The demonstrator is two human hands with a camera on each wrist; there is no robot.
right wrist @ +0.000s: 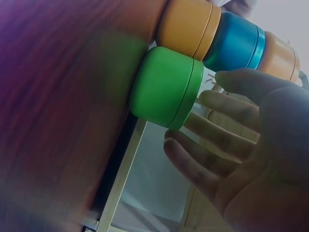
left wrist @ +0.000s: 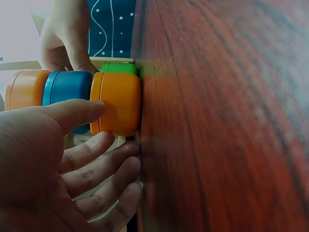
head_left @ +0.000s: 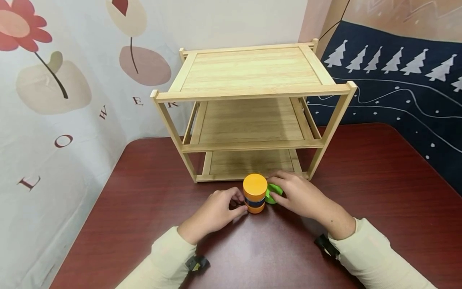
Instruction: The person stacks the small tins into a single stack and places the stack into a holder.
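Note:
Three small round lidded tins stand stacked upright in front of the shelf: an orange tin [head_left: 255,210] at the bottom, a blue tin [right wrist: 234,39] in the middle and a lighter orange tin [head_left: 255,184] on top. Beside the stack, on its right, a green tin [right wrist: 161,87] sits on the table. My left hand [head_left: 216,210] is at the stack's left side, thumb tip against the bottom tin and the other fingers loosely spread. Around the green tin's lid, my right hand [head_left: 299,194] has its fingers apart, with the thumb near the blue tin.
Just behind the tins stands a three-level wooden shelf [head_left: 252,96], its bottom front rail close to them. A dark red table [head_left: 144,200] carries everything. Printed cloths [head_left: 393,92] hang behind and at the sides.

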